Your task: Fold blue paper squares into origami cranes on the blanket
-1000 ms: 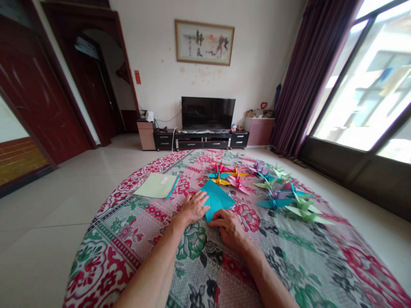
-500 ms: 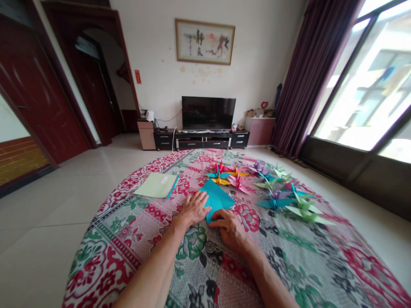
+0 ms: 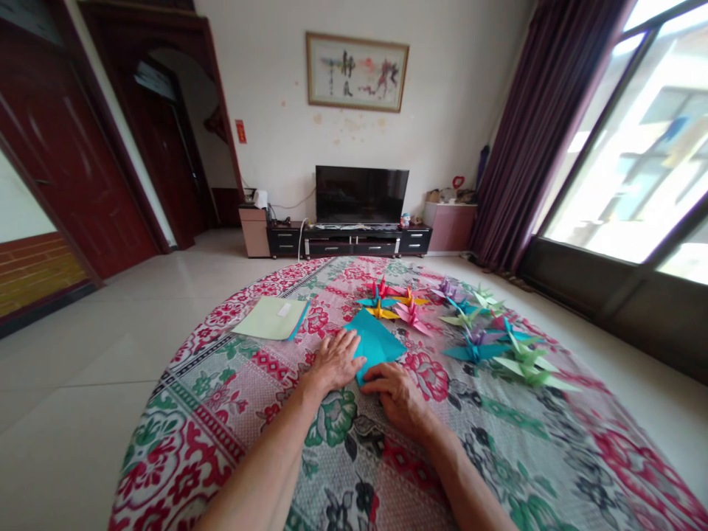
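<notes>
A blue sheet of origami paper (image 3: 377, 342) lies on the cloth-covered table, turned with one corner toward me. My left hand (image 3: 336, 360) rests flat on its left side, fingers spread. At the near corner, my right hand (image 3: 395, 394) has its fingers curled and pressed together on the paper's edge; the thumb is partly hidden. Beyond the sheet stand several folded paper cranes, among them a pink crane (image 3: 414, 318) and a yellow crane (image 3: 380, 313). Farther right sit more cranes, including a blue crane (image 3: 474, 348) and a light green crane (image 3: 532, 366).
A stack of paper (image 3: 270, 318), pale green on top with blue below, lies to the left on the patterned tablecloth (image 3: 221, 435). Past the table's far edge stand a low cabinet (image 3: 351, 243) and a television (image 3: 362, 195).
The whole view has shifted very slightly. Both hands and the blue paper keep nearly the same positions.
</notes>
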Demonstrator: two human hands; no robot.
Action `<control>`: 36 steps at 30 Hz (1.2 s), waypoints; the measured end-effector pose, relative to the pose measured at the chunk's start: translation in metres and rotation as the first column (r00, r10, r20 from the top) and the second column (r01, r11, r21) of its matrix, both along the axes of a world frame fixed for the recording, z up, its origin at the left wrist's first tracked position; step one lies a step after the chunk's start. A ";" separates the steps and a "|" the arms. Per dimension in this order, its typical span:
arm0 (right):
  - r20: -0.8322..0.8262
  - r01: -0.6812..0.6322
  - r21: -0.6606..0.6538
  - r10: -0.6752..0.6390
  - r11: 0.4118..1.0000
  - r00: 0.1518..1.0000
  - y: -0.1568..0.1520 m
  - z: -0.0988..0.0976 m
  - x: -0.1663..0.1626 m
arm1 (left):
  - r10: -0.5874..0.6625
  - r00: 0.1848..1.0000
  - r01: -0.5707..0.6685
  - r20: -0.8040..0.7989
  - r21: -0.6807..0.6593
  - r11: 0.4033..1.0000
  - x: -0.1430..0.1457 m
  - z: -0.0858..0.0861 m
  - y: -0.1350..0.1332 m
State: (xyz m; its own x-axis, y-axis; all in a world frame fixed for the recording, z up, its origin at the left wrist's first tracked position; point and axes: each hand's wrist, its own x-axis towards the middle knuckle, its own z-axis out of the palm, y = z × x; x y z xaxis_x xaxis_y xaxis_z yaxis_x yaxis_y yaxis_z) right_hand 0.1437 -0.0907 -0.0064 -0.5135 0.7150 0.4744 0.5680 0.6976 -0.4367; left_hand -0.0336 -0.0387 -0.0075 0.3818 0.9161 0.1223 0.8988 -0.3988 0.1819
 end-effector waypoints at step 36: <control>0.018 0.036 -0.064 -0.035 0.997 0.999 -0.005 0.007 0.000 | -0.012 1.000 0.012 0.005 -0.061 0.998 0.001 0.010 -0.003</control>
